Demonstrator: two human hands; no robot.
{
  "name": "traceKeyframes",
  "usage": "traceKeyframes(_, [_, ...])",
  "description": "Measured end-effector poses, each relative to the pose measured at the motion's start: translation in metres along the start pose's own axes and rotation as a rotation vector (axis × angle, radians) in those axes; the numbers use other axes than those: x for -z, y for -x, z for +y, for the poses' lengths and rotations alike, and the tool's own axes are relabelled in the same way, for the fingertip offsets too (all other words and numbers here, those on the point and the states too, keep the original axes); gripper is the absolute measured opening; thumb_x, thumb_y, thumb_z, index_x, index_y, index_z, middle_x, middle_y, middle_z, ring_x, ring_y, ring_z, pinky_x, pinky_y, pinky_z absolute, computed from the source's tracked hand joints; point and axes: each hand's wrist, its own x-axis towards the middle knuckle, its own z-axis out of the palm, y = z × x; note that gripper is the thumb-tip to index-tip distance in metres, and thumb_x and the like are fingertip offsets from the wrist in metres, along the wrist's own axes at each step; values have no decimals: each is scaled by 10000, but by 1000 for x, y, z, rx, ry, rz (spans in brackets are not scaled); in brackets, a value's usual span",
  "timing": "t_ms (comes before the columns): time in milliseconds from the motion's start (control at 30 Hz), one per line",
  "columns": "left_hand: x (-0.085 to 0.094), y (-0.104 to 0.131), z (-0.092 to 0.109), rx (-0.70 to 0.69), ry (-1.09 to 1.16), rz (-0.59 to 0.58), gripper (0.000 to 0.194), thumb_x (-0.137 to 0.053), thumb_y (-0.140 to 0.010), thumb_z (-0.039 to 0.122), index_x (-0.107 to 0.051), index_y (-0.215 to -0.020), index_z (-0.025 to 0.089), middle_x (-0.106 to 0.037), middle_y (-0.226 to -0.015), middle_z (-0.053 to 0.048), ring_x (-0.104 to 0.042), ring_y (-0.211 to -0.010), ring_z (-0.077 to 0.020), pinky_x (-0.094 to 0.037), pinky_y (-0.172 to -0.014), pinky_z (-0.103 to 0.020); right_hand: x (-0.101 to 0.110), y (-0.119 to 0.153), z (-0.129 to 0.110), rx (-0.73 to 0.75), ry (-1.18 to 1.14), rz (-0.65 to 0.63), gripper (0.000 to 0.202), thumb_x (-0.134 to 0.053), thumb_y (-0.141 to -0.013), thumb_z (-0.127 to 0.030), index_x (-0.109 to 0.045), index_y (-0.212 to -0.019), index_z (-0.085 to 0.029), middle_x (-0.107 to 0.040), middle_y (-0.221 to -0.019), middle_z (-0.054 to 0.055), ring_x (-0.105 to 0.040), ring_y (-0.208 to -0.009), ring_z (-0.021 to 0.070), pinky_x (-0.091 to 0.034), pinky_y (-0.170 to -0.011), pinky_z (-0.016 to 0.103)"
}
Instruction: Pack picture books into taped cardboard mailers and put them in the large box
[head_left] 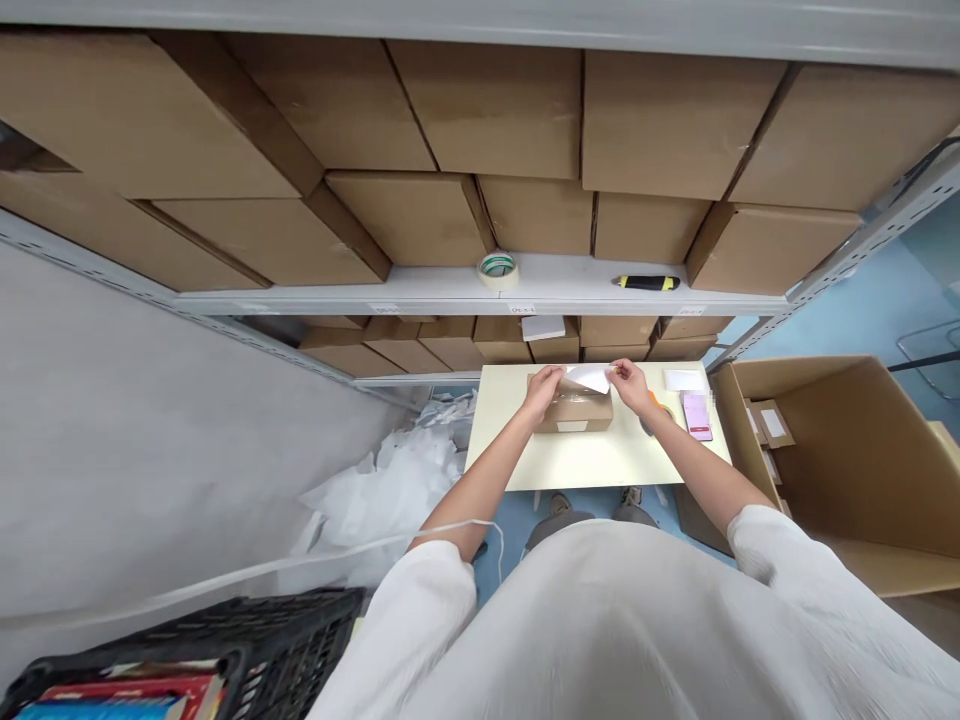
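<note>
A small brown cardboard box [577, 411] sits on the pale yellow table [585, 468], with shiny clear tape across its top and a white label on its near side. Just above its far top edge, a white paper label [589, 377] is stretched between my two hands. My left hand [543, 391] pinches the label's left end, close to the box's left corner. At the right end, the fingers of my right hand [630, 384] are closed on the label too. An orange-and-grey tape dispenser [657, 408] lies partly hidden under my right forearm.
A phone [697, 415] and a white paper sheet [684, 380] lie on the table's right side. Right of it stands a large open carton [862, 450] holding small boxes. Shelves ahead hold brown boxes, a tape roll [498, 270] and a utility knife [646, 283]. A black crate [300, 640] stands lower left.
</note>
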Motion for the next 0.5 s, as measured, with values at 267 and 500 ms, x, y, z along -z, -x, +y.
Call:
traceKeyframes(267, [33, 5, -28, -10, -8, -22, 135, -750, -849, 308, -790, -937, 213, -794, -1130, -84, -725, -1040, -244, -577, -879, -328, -33, 23, -10, -107, 69, -13, 311, -653, -779, -514, -621, -921, -239, -631, -801, -5, -591, -750, 181, -532, -713, 322])
traceKeyframes(500, [35, 0, -41, -55, -176, -29, 37, -754, -837, 227, -737, -870, 219, -801, -946, -41, -743, -944, -219, -576, -902, -335, -41, 17, -5, -99, 238, 4, 235, -594, -776, -421, -651, -914, -239, -668, -808, 4, -613, -772, 205, -544, -741, 344])
